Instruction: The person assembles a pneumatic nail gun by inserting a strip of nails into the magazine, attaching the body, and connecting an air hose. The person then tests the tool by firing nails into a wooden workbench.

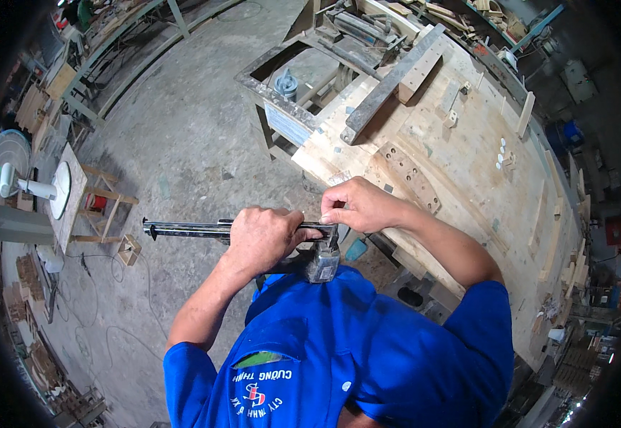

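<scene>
In front of my blue shirt I hold a pneumatic nail gun [323, 265], turned so its long dark magazine points left. My left hand [262, 237] is closed around the tool near the middle, its thumb toward the nose end. At that end my right hand [360, 205] is closed in a pinch, fingertips against or just beside the tool. Whatever those fingertips hold, if anything, is hidden. The grey metal head of the nail gun hangs lowest, close to my shirt.
To my right stands a wide wooden workbench [460, 171] with a long dark beam [389, 89] and a drilled wooden block [404, 175] on it. A fan [36, 187] and a small wooden stand [100, 203] are at the left. Cables run over the concrete floor [182, 143].
</scene>
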`<state>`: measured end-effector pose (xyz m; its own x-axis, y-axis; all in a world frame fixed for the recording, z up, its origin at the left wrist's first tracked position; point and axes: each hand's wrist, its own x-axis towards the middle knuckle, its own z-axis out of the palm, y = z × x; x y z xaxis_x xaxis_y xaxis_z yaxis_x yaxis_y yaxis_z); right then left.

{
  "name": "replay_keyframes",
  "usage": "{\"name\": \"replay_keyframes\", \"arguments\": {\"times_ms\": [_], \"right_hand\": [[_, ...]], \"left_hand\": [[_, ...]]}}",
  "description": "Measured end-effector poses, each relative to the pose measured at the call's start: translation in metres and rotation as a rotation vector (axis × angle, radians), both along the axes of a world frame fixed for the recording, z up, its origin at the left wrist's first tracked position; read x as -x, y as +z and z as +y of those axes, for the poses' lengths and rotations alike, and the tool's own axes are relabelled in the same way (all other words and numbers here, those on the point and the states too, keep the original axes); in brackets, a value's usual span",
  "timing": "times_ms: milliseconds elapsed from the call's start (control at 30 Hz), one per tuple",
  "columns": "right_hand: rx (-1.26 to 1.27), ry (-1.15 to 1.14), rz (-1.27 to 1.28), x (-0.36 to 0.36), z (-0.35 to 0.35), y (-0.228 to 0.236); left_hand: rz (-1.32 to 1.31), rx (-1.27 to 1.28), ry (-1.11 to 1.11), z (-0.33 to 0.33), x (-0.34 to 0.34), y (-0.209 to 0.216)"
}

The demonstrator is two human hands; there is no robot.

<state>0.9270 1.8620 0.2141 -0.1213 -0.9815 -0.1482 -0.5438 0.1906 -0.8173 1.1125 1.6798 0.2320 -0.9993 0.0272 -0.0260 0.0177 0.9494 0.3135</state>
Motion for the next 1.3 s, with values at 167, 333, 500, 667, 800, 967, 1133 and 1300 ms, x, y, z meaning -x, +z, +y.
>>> {"name": "replay_keyframes", "arguments": {"times_ms": [167, 333, 500, 667, 800, 967, 1133, 1300], "right_hand": [[-0.161, -0.235, -0.491, -0.006, 0.002, -0.012], [-0.091, -0.371, -0.682, -0.02, 0.008, -0.013], [0.029, -0.407, -0.51, -0.029, 0.013, -0.007], [0.167, -0.393, -0.25, -0.035, 0.012, -0.004], [0.417, -0.262, 0.158, -0.037, 0.007, 0.005], [0.333, -0.198, 0.174, -0.033, 0.002, 0.002], [-0.051, -0.089, -0.053, -0.002, -0.01, -0.005], [-0.219, -0.284, -0.421, 0.008, -0.016, -0.037]], "left_hand": [[0.078, 0.014, -0.001, -0.001, -0.005, 0.001], [0.141, 0.035, 0.022, 0.0, -0.016, 0.005], [0.171, 0.051, 0.043, 0.0, -0.019, 0.005], [0.167, 0.04, 0.055, -0.001, -0.019, 0.002], [0.184, 0.021, 0.061, -0.003, -0.018, 0.003], [0.13, 0.016, 0.038, -0.004, -0.012, -0.001], [0.062, -0.033, 0.013, -0.008, 0.0, -0.014], [-0.051, -0.142, 0.014, -0.025, 0.021, -0.026]]}}
